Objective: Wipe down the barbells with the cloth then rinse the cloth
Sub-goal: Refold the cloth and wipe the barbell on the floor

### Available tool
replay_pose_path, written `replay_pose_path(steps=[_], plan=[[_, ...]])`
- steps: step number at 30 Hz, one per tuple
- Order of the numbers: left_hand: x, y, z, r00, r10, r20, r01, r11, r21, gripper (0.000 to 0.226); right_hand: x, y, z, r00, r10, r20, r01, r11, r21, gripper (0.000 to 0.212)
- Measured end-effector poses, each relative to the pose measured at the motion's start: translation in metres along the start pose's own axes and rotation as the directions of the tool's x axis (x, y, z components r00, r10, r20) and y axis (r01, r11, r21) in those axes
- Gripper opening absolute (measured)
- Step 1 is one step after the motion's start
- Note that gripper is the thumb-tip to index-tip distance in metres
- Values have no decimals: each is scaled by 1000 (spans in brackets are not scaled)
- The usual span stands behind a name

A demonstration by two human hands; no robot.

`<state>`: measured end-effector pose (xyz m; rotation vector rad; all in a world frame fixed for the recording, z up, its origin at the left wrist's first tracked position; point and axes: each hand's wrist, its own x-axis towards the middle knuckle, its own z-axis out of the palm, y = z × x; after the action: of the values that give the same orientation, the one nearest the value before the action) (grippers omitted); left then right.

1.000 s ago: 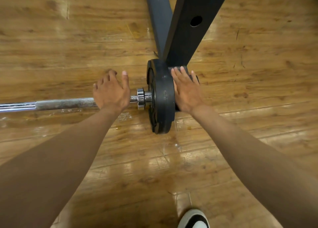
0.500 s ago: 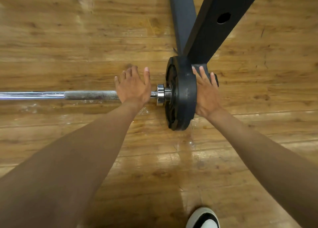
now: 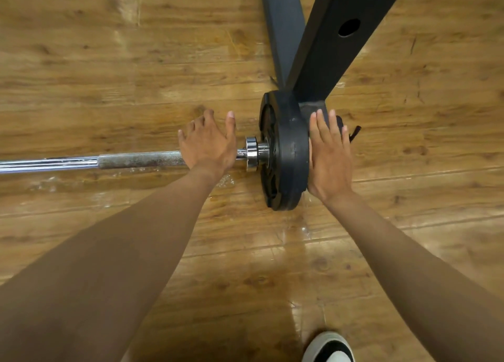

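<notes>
Barbell [image 3: 136,159] lies on the wooden floor [image 3: 136,61], its steel shaft running from the left edge of the view to a black weight plate [image 3: 289,154] that stands on its rim. Between shaft and plate I see a bright chrome collar [image 3: 252,153].

My left hand [image 3: 207,146] rests on top of the shaft just beside the collar, fingers spread and fairly straight; it steadies the bar and does not seem to grip it. My right hand [image 3: 330,157] is flat, fingers straight and together, and presses against the outer face of the plate. Under its fingertips a dark cloth [image 3: 339,121] shows, with a small tag or corner sticking out to the right. I cannot tell how much of the cloth is under the palm.

I judge that the step in hand is wiping the outer side of the plate, so the task is in its first half and the rinsing is not yet near. The next move, I think, calls for sliding the flat hand with the cloth around the plate face while the left hand keeps the bar from rolling.

Behind the plate, two dark beams of a rack frame [image 3: 327,47] cross. Wet streaks shine on the floor near the bar, and a white and black shoe [image 3: 328,348] is at the bottom.
</notes>
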<state>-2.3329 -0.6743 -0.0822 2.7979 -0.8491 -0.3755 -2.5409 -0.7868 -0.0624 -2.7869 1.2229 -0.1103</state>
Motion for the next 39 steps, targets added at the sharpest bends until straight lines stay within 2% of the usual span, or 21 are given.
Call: replay_pose_path(steps=[1, 3, 6, 10, 11, 14, 17, 20, 21, 23, 25, 26, 27, 30, 35, 37, 39], plan=[[2, 0, 0, 1000, 3, -9, -3, 1000, -6, 80, -12, 2, 3, 999, -36, -7, 36, 999, 23, 63], [2, -1, 0, 1000, -6, -6, 6, 1000, -11, 82, 4, 9, 1, 996, -66, 67, 63, 997, 43, 59], [5, -1, 1, 1000, -2, -22, 2, 1000, -18, 84, 57, 14, -10, 989, 3, 146, -8, 999, 34, 60], [5, -1, 4, 999, 13, -32, -14, 1000, -26, 85, -2, 5, -2, 1000, -7, -21, 8, 999, 47, 57], [6, -1, 4, 1000, 8, -28, -8, 1000, -24, 85, -17, 5, 1, 999, -26, -23, 27, 998, 58, 57], [6, -1, 3, 999, 2, -39, -2, 1000, -19, 87, 10, 11, -4, 994, -81, 76, 77, 995, 55, 62], [6, -2, 5, 998, 12, -54, -13, 1000, -25, 85, 47, 8, -11, 976, -68, 208, 75, 997, -23, 65], [2, -1, 5, 998, 31, -59, -32, 999, -27, 84, 14, 6, -6, 993, -90, 82, 91, 996, -13, 67], [1, -2, 5, 997, 24, -68, -26, 999, -24, 84, 7, 7, -8, 990, -119, 79, 119, 993, 16, 63], [-4, -3, 4, 997, 18, -71, -20, 999, -28, 83, 17, 12, -19, 951, -178, 252, 162, 983, 82, 55], [-8, -2, 5, 998, 9, -67, -12, 999, -42, 80, 40, 15, -30, 875, -210, 437, 156, 975, 155, 52], [-10, -3, 6, 998, 5, -63, -8, 999, -45, 78, 45, 16, -30, 856, -212, 471, 148, 974, 170, 52], [-11, -3, 6, 998, 4, -60, -7, 999, -47, 77, 45, 17, -28, 873, -225, 432, 164, 971, 174, 52], [-15, -5, 5, 997, 3, -76, -7, 998, -55, 74, 33, 18, -22, 956, -232, 179, 206, 966, 153, 47], [-20, -9, 10, 992, 15, -126, -23, 997, -67, 73, 10, 7, -25, 972, -217, 87, 202, 968, 151, 52], [-25, -11, 12, 990, 15, -138, -27, 995, -91, 71, 11, 4, -31, 963, -157, 219, 130, 982, 136, 48], [-33, -12, 12, 988, 18, -151, -38, 991, -130, 69, 23, 4, -44, 880, -106, 463, 22, 983, 184, 38]])
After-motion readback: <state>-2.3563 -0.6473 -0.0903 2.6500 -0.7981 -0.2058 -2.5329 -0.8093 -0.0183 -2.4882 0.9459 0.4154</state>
